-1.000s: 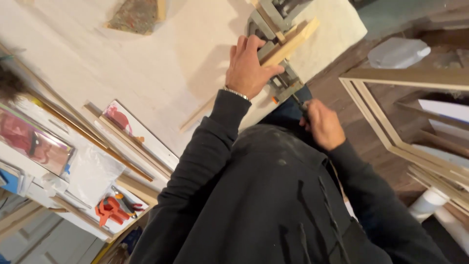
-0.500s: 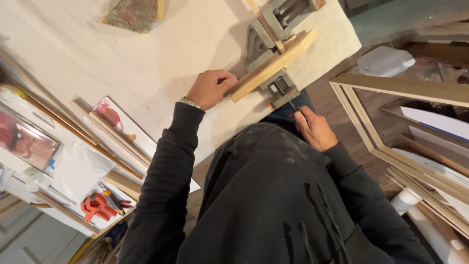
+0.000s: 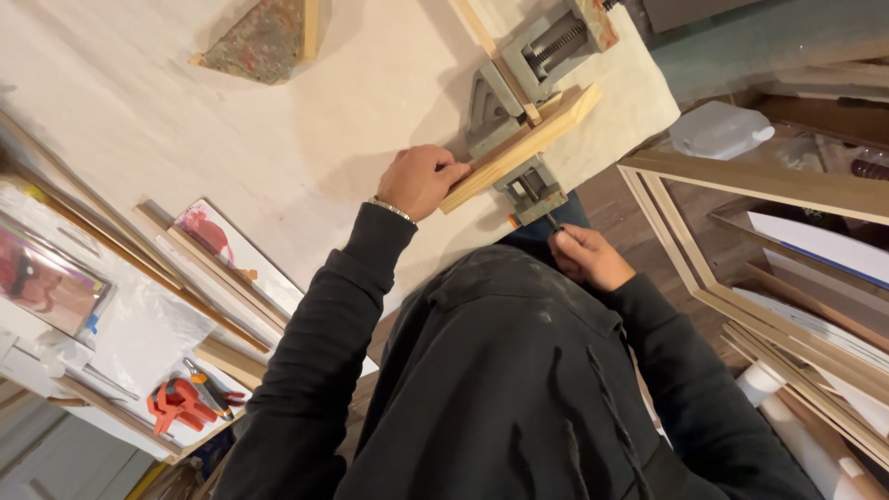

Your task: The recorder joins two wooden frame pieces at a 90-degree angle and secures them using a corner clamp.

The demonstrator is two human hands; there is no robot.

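A: Obs, head view. Left hand (image 3: 421, 181) curled shut over the near end of a pale wood strip (image 3: 523, 148), pressing it down. Strip lies in a grey metal corner clamp (image 3: 505, 106) on the white counter (image 3: 278, 120), near the counter's edge.

B: Right hand (image 3: 585, 255)?

A: Closed round a thin dark handle (image 3: 553, 222) that sticks out of the clamp's near screw block (image 3: 532, 194), below the counter edge. Fingers wrapped tight. Can't tell if the screw is snug on the strip yet.

B: Second piece in the clamp?

A: A thinner strip (image 3: 482, 37) runs off toward the top of frame, meeting the first about at right angles at the clamp. Joint itself partly hidden by the metal.

B: Risks?

A: Judgement only: if left hand eases off, strip could skew in the clamp, so the corner goes out of square. Over-tightening could dent soft wood. Clamp sits close to the edge, so a hard twist could shift it. Stacked empty frames (image 3: 759, 241) stand just beside the right elbow; a wide swing could knock them.

B: Other items?

A: Orange-red clamps (image 3: 181, 403) on a lower shelf, well apart.
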